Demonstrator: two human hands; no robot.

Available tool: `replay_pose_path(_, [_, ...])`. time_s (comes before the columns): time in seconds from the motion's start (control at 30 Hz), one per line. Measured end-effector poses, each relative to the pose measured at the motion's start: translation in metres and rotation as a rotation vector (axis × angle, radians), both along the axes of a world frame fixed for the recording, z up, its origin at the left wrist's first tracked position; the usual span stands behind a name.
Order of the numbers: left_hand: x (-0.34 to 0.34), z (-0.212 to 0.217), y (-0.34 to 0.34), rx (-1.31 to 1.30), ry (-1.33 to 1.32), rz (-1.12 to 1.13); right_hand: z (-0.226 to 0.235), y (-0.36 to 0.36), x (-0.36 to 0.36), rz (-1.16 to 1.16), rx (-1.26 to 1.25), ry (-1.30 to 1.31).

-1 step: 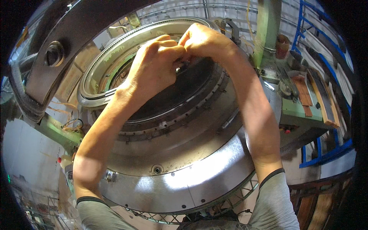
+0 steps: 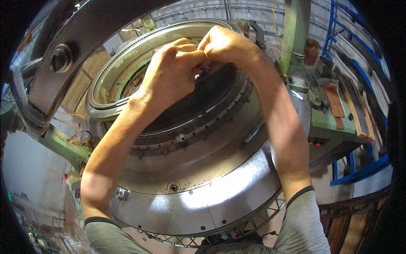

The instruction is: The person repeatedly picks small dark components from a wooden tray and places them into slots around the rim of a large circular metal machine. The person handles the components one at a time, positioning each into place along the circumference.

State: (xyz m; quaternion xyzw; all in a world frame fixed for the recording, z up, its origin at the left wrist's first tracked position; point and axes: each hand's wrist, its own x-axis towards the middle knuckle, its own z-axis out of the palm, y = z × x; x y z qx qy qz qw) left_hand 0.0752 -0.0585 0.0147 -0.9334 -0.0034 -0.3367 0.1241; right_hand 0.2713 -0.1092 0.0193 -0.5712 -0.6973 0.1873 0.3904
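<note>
In the head view, the person's left hand [image 2: 171,72] and right hand [image 2: 224,44] are meeting knuckle to knuckle over the dark inner cylinder [image 2: 190,106] of a large circular knitting machine [image 2: 203,199]. Both hands are curling closed, fingertips pinching a small metal part [image 2: 198,77] at the cylinder's upper rim; what the part is cannot be told. A toothed metal ring [image 2: 105,80] is lying just behind the hands. A green machine post [image 2: 296,38] is standing to the right.
</note>
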Motion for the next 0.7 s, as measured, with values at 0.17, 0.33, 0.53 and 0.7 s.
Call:
replay_pose_path(0.17, [0.003,-0.001,0.003,0.003,-0.014,-0.026,-0.001,-0.002,0.002,-0.023,-0.018,0.039])
replay_pose_path(0.33, [0.005,-0.003,0.003,-0.027,-0.009,-0.016,0.000,-0.002,0.003,-0.062,-0.026,0.029])
replay_pose_path(0.53, [0.001,-0.009,0.001,-0.128,-0.063,0.020,0.003,-0.009,0.002,-0.023,0.013,-0.025])
replay_pose_path(0.7, [-0.004,-0.015,0.000,-0.157,-0.220,0.052,0.003,-0.009,-0.005,-0.065,-0.008,0.017])
